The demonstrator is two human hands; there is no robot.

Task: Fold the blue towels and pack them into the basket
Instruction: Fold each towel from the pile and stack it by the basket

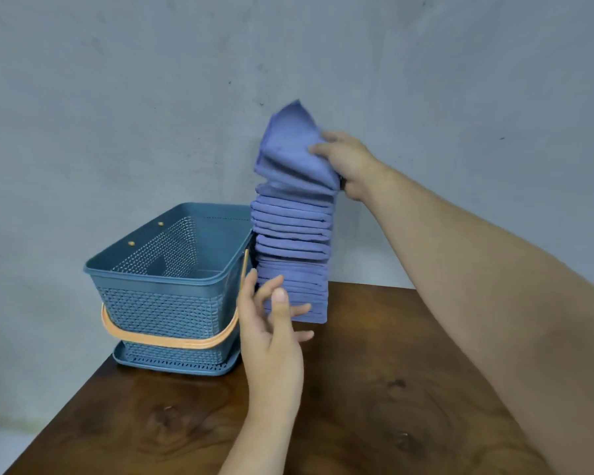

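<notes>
Head cam: my right hand [347,162] grips the top towel [288,145] of the tall stack [292,255]. My left hand [271,337] is spread loose by its base, holding nothing. Next up, I reckon: lift it clear and fold it on the table [391,389]. The basket [158,269] sits right against the stack, and that pile looks tippy.

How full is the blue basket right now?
Empty, as far as visible: no towel shows inside the basket; the towel stack stands beside it.
</notes>
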